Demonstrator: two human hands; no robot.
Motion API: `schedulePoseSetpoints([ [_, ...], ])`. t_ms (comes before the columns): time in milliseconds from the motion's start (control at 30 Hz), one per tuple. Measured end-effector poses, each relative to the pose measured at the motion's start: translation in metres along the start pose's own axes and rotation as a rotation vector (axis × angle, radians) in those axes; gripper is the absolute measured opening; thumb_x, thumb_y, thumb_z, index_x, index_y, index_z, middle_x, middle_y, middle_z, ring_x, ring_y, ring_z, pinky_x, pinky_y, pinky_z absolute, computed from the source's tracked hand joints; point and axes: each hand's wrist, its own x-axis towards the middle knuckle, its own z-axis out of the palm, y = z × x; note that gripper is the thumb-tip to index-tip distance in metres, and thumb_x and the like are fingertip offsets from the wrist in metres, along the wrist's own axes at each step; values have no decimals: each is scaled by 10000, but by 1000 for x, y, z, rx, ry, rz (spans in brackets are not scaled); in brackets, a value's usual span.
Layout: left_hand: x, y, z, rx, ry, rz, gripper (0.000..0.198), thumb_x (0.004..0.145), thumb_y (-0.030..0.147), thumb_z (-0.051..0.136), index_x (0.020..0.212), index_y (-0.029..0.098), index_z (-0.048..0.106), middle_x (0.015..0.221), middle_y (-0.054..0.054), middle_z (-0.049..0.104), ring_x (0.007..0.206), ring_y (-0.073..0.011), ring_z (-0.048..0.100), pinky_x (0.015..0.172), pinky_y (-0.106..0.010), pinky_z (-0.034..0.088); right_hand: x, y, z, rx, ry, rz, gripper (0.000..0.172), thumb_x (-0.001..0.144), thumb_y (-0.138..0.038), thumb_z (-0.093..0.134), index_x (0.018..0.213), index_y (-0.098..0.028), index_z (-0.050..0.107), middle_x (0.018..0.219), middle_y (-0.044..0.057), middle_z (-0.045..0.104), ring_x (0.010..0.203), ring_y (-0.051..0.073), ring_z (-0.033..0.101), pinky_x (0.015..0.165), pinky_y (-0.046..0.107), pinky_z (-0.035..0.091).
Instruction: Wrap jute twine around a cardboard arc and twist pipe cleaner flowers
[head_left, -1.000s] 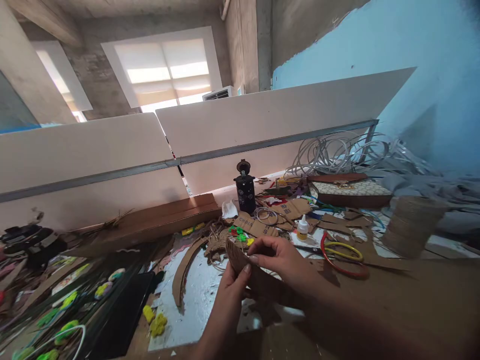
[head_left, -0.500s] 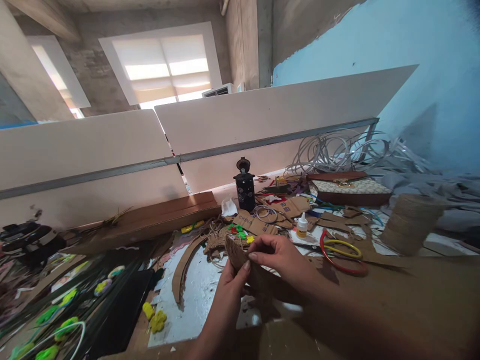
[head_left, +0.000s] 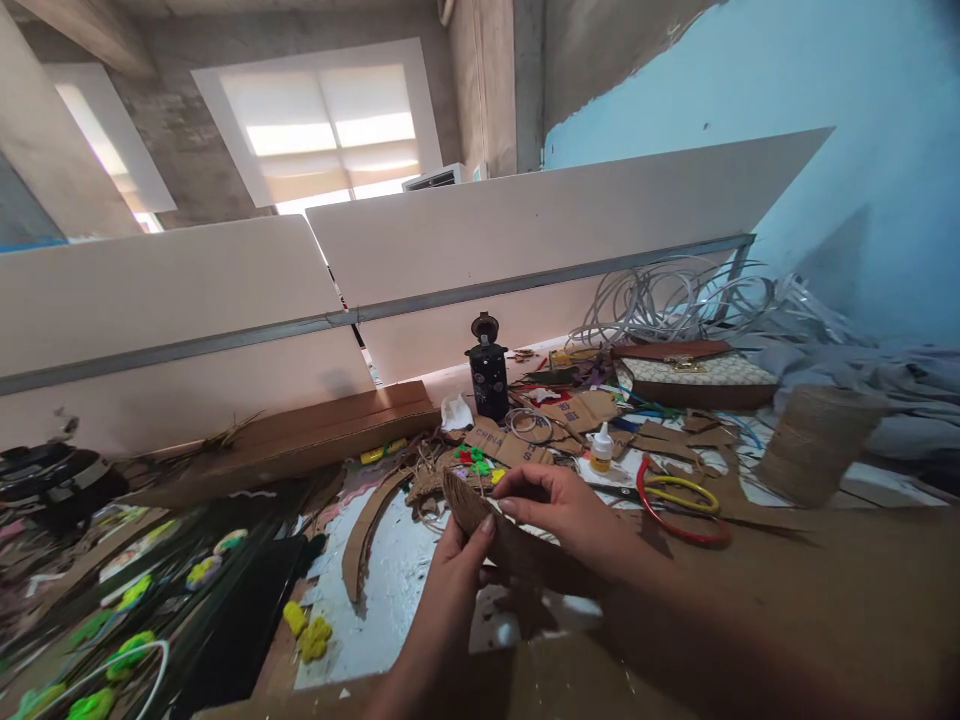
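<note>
My left hand point(head_left: 456, 572) grips a curved brown strip point(head_left: 466, 503) that looks wrapped in twine, its thumb pressed on the near face. Close by on the right, my right hand point(head_left: 564, 512) has thumb and forefinger pinched together at the strip's edge; whatever is between them is too small to make out. Part of the strip runs below the right hand, in shadow. Behind the hands lies a twine-covered piece point(head_left: 435, 485) with small green, red and yellow flowers point(head_left: 474, 460). A bare curved cardboard strip point(head_left: 367, 530) rests to the left.
Scissors point(head_left: 679, 500) with red and yellow handles and a small glue bottle point(head_left: 601, 450) lie right of the hands. A large twine spool point(head_left: 817, 445) stands farther right. Behind are a black bottle point(head_left: 489, 380) and a handbag point(head_left: 697, 377). Yellow fuzzy flowers point(head_left: 315, 638) lie front left.
The strip's upper end has tipped slightly left in my left hand. My right hand's fingers have shifted a little along its edge. The view has moved slightly.
</note>
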Motion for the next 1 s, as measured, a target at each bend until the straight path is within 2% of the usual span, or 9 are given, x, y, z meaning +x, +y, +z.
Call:
schedulePoseSetpoints([
  [200, 1, 2, -3, 27, -28, -3, 488, 685, 494, 827, 1057, 202, 705, 951, -81, 703, 745, -195, 611, 586, -270, 469, -4, 1, 1, -58, 11, 40, 131, 713, -288, 693, 788, -181, 679, 761, 16, 678, 734, 189, 608, 689, 298, 458],
  [333, 0, 1, -4, 37, -9, 16, 488, 703, 494, 813, 1078, 201, 707, 969, -87, 709, 751, -195, 605, 584, -263, 447, -3, 2, 2, -42, 1, 84, 149, 686, -286, 701, 781, -175, 672, 738, 13, 661, 712, 183, 590, 675, 295, 442],
  [433, -1, 0, -4, 52, -24, 45, 447, 755, 481, 781, 1099, 205, 708, 996, -91, 713, 795, -205, 608, 653, -279, 459, -1, 3, 0, -3, -14, 102, 180, 666, -297, 730, 778, -173, 662, 726, 3, 647, 689, 172, 579, 654, 283, 428],
  [567, -2, -2, -5, 71, -55, 78, 376, 782, 462, 772, 1051, 205, 720, 833, -52, 679, 778, -198, 590, 729, -290, 458, 1, 8, -4, 25, -58, 98, 202, 656, -305, 766, 769, -176, 660, 717, -5, 641, 679, 165, 573, 665, 284, 424],
  [767, 5, -8, -8, 104, -52, 72, 410, 752, 502, 782, 1018, 197, 719, 736, -21, 634, 699, -179, 546, 673, -273, 437, 4, 13, -6, 110, -90, 120, 293, 642, -359, 830, 800, -171, 669, 760, 4, 654, 742, 180, 597, 732, 304, 441],
  [900, 13, -11, -13, 178, -92, 83, 541, 677, 564, 812, 1024, 158, 731, 794, -35, 664, 703, -179, 529, 614, -260, 400, 4, 13, -5, 139, -89, 99, 296, 663, -350, 834, 845, -167, 689, 818, 15, 682, 798, 187, 611, 776, 308, 447],
  [1000, 15, -6, -14, 155, -97, 95, 565, 624, 554, 846, 1003, 144, 759, 848, -61, 705, 759, -202, 560, 654, -271, 406, 8, 18, -4, 167, -87, 103, 302, 635, -357, 854, 804, -163, 695, 777, 10, 676, 755, 177, 600, 730, 297, 442],
])
